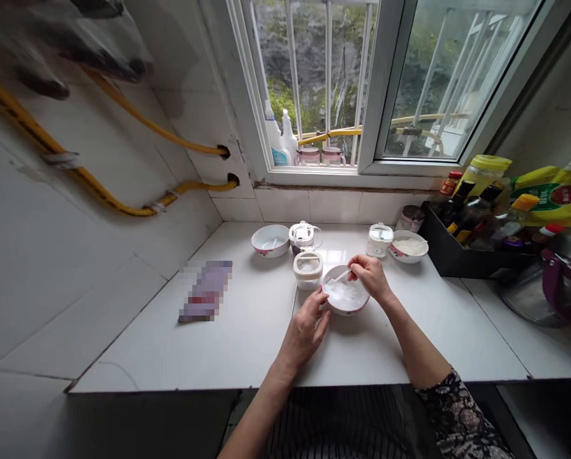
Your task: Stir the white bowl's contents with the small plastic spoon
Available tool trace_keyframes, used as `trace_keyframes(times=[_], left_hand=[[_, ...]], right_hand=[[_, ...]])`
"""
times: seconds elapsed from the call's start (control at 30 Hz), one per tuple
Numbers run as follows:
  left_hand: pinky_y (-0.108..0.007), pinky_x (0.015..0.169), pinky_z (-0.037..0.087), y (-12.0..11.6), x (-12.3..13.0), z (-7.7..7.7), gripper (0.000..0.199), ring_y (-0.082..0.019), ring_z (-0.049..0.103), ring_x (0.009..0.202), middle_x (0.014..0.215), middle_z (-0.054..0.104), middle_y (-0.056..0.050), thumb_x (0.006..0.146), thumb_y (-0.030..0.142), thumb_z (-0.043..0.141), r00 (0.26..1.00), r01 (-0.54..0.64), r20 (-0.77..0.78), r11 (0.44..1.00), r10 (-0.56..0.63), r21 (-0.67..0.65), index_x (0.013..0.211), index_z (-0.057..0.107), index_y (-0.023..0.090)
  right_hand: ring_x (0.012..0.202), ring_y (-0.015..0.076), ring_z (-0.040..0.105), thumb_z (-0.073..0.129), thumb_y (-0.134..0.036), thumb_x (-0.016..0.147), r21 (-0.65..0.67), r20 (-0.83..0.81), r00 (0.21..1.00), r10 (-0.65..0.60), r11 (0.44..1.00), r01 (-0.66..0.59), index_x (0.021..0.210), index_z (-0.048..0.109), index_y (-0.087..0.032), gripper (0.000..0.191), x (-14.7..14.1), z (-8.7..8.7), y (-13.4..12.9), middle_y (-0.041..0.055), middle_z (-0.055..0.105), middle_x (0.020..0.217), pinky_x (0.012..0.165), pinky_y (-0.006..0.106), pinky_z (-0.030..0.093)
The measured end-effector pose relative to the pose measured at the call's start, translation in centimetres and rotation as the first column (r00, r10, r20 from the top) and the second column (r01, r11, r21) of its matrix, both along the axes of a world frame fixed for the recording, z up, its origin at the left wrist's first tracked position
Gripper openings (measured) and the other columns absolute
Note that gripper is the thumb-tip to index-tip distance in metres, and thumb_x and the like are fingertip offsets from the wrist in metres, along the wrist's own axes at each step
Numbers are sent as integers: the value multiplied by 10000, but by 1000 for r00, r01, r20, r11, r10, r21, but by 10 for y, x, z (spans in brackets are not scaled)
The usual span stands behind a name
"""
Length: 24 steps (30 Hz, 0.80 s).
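Note:
A white bowl (356,305) with a pinkish pattern low on its outside stands on the counter before me, holding something white. My left hand (308,324) grips its left side, fingers at the rim and wall. Between the fingers of my right hand (369,275) is a white spoon (340,276), its lower end dipped into the bowl. Just behind the bowl's left side is a lidded seasoning jar (308,271). A second lidded jar (302,236) with dark contents is behind that one, and a third jar (379,241) stands beyond my right hand.
Another bowl (260,248) with a spoon sits at the back left; a bowl of white powder (408,257) is at the back right. A black box of bottles (441,252) and a metal kettle (524,293) flank the right side. A blurred purple item (208,290) lies left.

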<state>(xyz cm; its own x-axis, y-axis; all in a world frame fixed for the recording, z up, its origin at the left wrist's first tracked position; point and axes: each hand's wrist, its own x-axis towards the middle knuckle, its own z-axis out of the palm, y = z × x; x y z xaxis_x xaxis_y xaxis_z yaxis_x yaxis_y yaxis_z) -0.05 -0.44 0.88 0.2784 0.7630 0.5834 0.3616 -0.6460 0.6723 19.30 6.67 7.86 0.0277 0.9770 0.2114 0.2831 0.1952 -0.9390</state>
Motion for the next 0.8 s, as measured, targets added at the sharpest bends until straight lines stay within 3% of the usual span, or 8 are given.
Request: trace_keyframes(times=[0.17,0.6,0.8], left_hand=[[-337,825,654,0,0,1,330,-259,623,1229,1393,555,-134,942,127,501,1000,-5,-6,1000,5,8,1257,510,227],[-339,826,653,0,0,0,331,-266,606,1255,1395,550,-145,948,124,497,1000,-9,-18,1000,9,21,1263,494,223],[-316,818,649,0,0,0,343,-265,587,1282,1386,559,-147,946,113,492,1000,-15,-22,999,16,40,1271,488,223]], right_hand=[[442,134,518,511,-230,612,-76,-98,995,23,997,-31,610,623,-195,117,2,0,3,-11,625,445,520,253,461],[437,135,541,533,-251,621,-42,-130,991,17,999,-23,608,634,-195,116,2,3,1,-2,642,454,501,253,480],[448,142,558,550,-248,604,-94,-239,971,-15,996,-7,608,625,-188,96,10,5,5,2,626,452,509,265,477]])
